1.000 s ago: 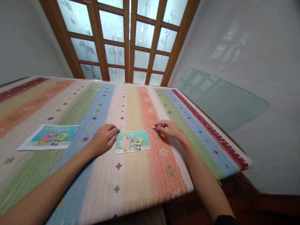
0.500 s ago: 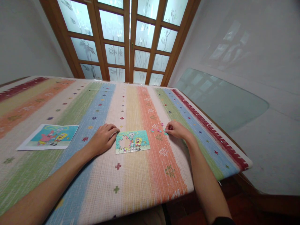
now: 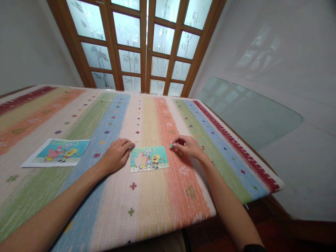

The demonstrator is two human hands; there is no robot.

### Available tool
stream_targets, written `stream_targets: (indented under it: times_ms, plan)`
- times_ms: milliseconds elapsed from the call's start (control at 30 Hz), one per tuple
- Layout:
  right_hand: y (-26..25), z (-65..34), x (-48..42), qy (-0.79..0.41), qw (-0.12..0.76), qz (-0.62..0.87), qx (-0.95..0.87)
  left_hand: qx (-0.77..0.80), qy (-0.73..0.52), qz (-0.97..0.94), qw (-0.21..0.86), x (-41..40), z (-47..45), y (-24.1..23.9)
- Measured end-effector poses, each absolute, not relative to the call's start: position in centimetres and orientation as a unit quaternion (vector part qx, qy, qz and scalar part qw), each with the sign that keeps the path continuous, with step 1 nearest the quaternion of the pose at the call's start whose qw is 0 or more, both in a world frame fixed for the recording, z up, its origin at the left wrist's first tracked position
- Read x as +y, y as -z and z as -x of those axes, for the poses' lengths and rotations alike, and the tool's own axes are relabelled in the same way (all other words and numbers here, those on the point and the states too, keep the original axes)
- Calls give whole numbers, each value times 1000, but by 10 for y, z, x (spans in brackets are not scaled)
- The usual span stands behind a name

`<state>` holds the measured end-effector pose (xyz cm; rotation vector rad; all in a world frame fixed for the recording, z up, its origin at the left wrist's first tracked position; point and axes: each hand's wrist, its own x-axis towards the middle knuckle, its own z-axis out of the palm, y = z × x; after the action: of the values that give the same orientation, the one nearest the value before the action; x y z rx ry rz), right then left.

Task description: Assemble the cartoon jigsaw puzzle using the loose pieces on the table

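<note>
A partly assembled jigsaw puzzle (image 3: 162, 159) with cartoon figures lies flat in front of me, with a gap in its left half where the pinkish tablecloth shows. My left hand (image 3: 119, 152) is closed, its bent fingers held against the puzzle's upper left corner; the fingertips are partly hidden. Just right of the puzzle, my right hand (image 3: 185, 146) pinches a small teal puzzle piece (image 3: 171, 145) between thumb and fingers, apart from the puzzle. Loose pieces under or behind this hand are mostly hidden.
A printed reference picture (image 3: 61, 152) of the cartoon lies to the left on the striped tablecloth (image 3: 154, 199). Beyond the table stand wooden doors (image 3: 143, 52) with frosted panes. A pale glass panel (image 3: 252, 108) leans by the right wall.
My right hand has moved left toward the puzzle, carrying the teal piece away from the loose pieces. My left hand stays at the puzzle's corner. The view has shifted slightly.
</note>
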<state>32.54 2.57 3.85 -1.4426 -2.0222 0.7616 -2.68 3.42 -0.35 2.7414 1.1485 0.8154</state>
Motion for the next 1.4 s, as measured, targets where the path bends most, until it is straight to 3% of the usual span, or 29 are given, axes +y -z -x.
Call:
stream_targets:
  times_ms: [200,467,633,933,1400]
  plan:
    - [-21,-272,18,-250,286,452,-808,336,-301,-891,40,24,19,-6]
    - [-14,-276,19,-180,283,399,-853,267,-266,-922,91,-4,-9,-8]
    - [-11,-272,13,-127,264,391,-873,300,-275,-911,62,-4,-7,-6]
    - [-14,-250,-3,-58,228,357,-904,349,-278,-885,134,4,4,-11]
    - [-13,-238,-10,-24,197,345,-918,234,-321,-918,19,10,4,-10]
